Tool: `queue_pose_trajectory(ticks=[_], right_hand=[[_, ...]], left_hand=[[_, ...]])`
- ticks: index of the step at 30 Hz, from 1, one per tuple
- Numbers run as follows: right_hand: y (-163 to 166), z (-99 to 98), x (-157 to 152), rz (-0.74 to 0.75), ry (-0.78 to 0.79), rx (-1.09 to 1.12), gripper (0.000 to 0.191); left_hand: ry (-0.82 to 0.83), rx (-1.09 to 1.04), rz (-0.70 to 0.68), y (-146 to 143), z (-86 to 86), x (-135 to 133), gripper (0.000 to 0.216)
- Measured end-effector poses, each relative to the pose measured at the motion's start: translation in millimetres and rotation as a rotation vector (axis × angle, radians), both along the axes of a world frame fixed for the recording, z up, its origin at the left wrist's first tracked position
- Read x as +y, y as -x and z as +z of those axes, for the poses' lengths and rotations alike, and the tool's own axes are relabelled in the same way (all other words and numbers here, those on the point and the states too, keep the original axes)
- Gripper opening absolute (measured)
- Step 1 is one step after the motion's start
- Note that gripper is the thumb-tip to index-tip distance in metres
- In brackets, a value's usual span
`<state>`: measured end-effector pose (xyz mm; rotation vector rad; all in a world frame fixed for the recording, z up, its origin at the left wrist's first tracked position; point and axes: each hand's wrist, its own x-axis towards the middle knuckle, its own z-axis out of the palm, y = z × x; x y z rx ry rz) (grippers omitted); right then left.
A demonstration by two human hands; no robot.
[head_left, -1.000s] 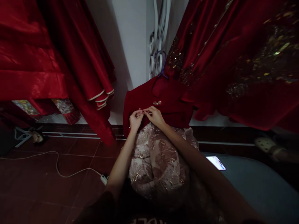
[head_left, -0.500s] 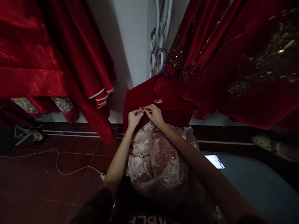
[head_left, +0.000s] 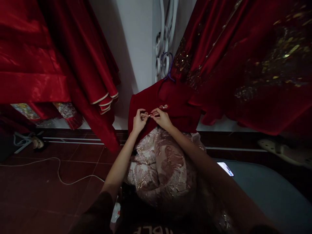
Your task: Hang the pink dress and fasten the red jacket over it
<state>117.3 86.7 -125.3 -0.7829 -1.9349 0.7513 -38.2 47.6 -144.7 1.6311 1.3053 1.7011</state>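
A dark red garment [head_left: 186,112] hangs from a purple hanger [head_left: 169,76] in front of me. A sparkling jewelled fastener [head_left: 163,106] sits on its upper front. Just below and to the left, a second jewelled fastener [head_left: 146,113] lies between my hands, partly covered by fingers. My left hand [head_left: 139,122] pinches its left side with thumb and fingertips. From the right, my right hand [head_left: 162,119] pinches the other side, fingertips nearly meeting the left ones. Beneath the garment, a pink-and-gold brocade cloth [head_left: 170,159] bulges over my lap.
Red garments [head_left: 92,65] hang on the left, and a sequined red garment [head_left: 219,61] on the right. A lit phone [head_left: 225,169] lies on a grey-blue surface [head_left: 258,185]. A white cable [head_left: 59,170] crosses the tiled floor; a white scrolled metal stand [head_left: 163,42] stands behind.
The fingers of both hands have shifted slightly around the lower fastener, with the left index finger raised more. The view has moved a little; the garment hangs in the same place.
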Motion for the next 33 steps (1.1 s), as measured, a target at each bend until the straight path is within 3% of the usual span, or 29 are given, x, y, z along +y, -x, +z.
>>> queue_pose_trajectory(ticks=[3, 5, 8, 10, 13, 16, 19, 21, 25, 27, 29, 33], right_hand=[[-25.9, 9.2, -4.8, 0.140, 0.079, -0.122, 0.018], [-49.7, 13.4, -12.2, 0.145, 0.104, -0.236, 0.017], [-81.8, 12.8, -27.1, 0.086, 0.099, -0.379, 0.016], [-94.5, 7.3, -35.8, 0.031, 0.063, -0.421, 0.016], [-99.0, -6.0, -42.2, -0.117, -0.027, -0.426, 0.019], [-93.6, -21.1, -41.4, -0.232, -0.080, -0.437, 0.031], [-87.8, -33.5, -38.7, -0.221, -0.038, -0.427, 0.030], [-85.9, -39.1, -37.5, -0.198, -0.004, -0.417, 0.027], [-85.1, -44.2, -35.4, -0.206, -0.025, -0.442, 0.018], [-86.9, -43.4, -33.3, -0.237, -0.070, -0.434, 0.015], [-91.6, -38.4, -30.7, -0.285, -0.095, -0.396, 0.015], [-106.9, -8.7, -29.5, -0.357, 0.053, -0.210, 0.023]], left_hand=[[0.023, -0.047, 0.127, -5.2, -11.7, -9.6, 0.017], [0.040, 0.019, 0.109, -7.8, -22.1, -23.5, 0.011], [0.029, 0.209, 0.090, -8.6, -38.4, -48.7, 0.023], [0.012, 0.284, 0.165, -7.1, -48.0, -62.0, 0.031], [0.049, 0.283, 0.267, -2.4, -58.8, -70.3, 0.033], [0.132, 0.286, 0.277, 3.2, -63.9, -66.9, 0.033], [0.244, 0.383, 0.185, 7.5, -56.1, -59.4, 0.027], [0.270, 0.447, 0.135, 7.7, -40.1, -55.1, 0.020], [0.091, 0.401, 0.255, -5.4, 1.0, -50.9, 0.018], [0.003, 0.329, 0.301, -18.5, 7.6, -50.4, 0.014], [-0.035, 0.278, 0.301, -32.2, -3.4, -50.3, 0.010], [0.011, 0.242, 0.256, -48.9, -53.5, -50.2, 0.010]])
